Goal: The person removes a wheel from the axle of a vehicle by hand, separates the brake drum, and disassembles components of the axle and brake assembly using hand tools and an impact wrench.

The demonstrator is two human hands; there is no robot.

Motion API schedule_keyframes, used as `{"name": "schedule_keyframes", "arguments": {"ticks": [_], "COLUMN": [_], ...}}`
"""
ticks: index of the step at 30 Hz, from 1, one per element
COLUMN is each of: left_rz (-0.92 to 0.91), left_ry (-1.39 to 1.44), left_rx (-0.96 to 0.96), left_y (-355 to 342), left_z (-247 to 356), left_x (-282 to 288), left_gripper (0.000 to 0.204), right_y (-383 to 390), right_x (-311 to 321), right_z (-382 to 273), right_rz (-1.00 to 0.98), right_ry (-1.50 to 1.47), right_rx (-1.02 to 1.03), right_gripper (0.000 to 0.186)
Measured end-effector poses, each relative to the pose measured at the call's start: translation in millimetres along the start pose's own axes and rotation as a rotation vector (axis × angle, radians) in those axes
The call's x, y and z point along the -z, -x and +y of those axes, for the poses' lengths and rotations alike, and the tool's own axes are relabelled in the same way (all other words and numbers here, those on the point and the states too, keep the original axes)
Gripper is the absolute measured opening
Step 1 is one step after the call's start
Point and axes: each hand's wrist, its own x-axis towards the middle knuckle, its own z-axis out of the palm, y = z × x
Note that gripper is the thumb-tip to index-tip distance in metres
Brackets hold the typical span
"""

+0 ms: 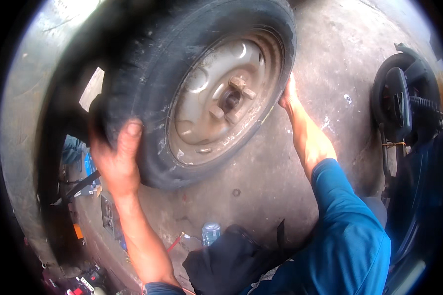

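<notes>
A car wheel, its black tire (147, 83) scuffed and its grey steel rim (194, 130) dirty, tilts in front of me at the upper middle, with several blocky pieces (237, 83) around its hub. My left hand (118, 157) grips the tire's lower left, thumb on the sidewall and fingers partly hidden behind it. On the other side, my right hand (288, 96) holds the tire's right edge, its fingertips mostly out of sight. Just left of the tire are a dark wheel arch and a dull metal body panel (24, 123).
A scooter or motorbike wheel (386, 86) with dark bodywork stands at right on the stained concrete floor (334, 69). A clear plastic bottle (211, 232) and a red hose (174, 242) lie near my dark-clad leg. Tools and a blue box (89, 167) are at lower left.
</notes>
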Motion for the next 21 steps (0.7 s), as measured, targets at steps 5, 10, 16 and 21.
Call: {"name": "schedule_keyframes", "arguments": {"ticks": [5,10,16,21], "left_rz": [-0.049,0.065,-0.023,-0.089], "left_ry": [0.025,-0.1,-0.038,0.007], "left_rx": [-0.018,0.076,0.032,0.132], "left_y": [-10.4,7.4,5.0,-3.5], "left_z": [-2.0,6.3,-4.8,-12.1], "left_x": [1.3,-9.3,0.7,6.7], "left_gripper": [0.072,0.076,0.081,0.075], "right_y": [-3.8,-12.3,-2.7,-1.8], "right_x": [4.8,12.1,6.6,-4.1], "right_z": [11.6,11.5,0.4,2.5], "right_rz": [0.078,0.122,0.068,0.123], "right_ry": [-0.086,-0.017,0.002,-0.047], "right_rx": [0.025,0.019,0.008,0.027], "right_gripper": [0.067,0.065,0.064,0.061]}}
